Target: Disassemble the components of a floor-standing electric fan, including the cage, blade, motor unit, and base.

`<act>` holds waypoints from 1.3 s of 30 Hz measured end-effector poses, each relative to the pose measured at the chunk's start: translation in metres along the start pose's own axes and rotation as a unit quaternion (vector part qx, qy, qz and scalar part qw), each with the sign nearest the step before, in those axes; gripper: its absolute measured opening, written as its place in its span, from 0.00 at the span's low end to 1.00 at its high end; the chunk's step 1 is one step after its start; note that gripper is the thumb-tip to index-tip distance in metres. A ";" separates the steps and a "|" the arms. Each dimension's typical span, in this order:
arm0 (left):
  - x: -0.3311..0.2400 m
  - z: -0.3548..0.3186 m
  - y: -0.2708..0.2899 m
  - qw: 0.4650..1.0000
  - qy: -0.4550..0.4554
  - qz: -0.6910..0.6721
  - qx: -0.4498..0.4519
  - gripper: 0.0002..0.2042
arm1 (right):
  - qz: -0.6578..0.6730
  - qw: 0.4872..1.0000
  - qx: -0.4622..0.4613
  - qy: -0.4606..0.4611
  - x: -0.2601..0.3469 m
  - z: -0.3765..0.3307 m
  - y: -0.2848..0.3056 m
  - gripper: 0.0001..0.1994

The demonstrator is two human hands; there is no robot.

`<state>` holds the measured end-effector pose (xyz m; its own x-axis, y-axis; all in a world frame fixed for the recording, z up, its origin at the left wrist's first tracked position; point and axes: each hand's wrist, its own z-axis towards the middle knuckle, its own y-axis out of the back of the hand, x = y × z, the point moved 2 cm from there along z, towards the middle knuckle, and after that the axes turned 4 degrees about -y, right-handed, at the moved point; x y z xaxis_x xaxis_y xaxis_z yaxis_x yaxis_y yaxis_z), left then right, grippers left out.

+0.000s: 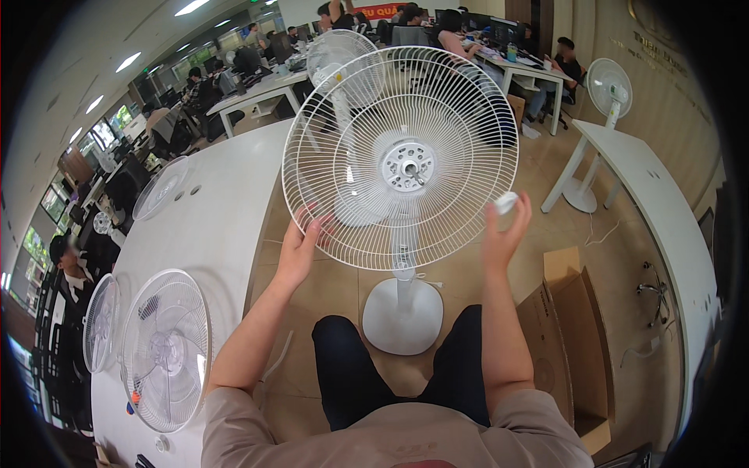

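Note:
In front of me a white wire fan grille (460, 117) stands upright around the motor hub (409, 168), with a bare metal shaft sticking out of its middle. No blades are on the shaft. A pole and a rounded white base (402, 316) carry the fan between my knees. My left hand (295, 251) grips the grille's lower left rim, the thumb in front and the other fingers partly behind the wires. Beside the lower right rim, my right hand (505, 234) pinches a small white round plastic part (505, 203), slightly blurred.
On the white table (234, 179) at left lie a fan blade in a front grille (165, 351), another round grille (101, 324) and a clear blade (160, 189). An open cardboard box (573, 343) stands right. Other fans and seated people are farther back.

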<state>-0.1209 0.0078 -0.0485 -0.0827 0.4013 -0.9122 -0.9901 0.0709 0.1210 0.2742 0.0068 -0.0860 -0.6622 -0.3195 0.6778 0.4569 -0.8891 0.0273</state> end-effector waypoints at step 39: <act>-0.225 -0.342 0.071 0.862 -0.091 0.024 -0.499 0.36 | 0.623 0.615 0.454 -0.168 0.169 -0.091 -0.002 0.31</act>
<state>-0.2116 -0.3897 0.0317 -0.1968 0.5243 -0.8285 -0.5984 -0.7336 -0.3221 0.1074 -0.0749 -0.0388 0.6284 -0.3463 0.6966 0.7288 0.5752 -0.3715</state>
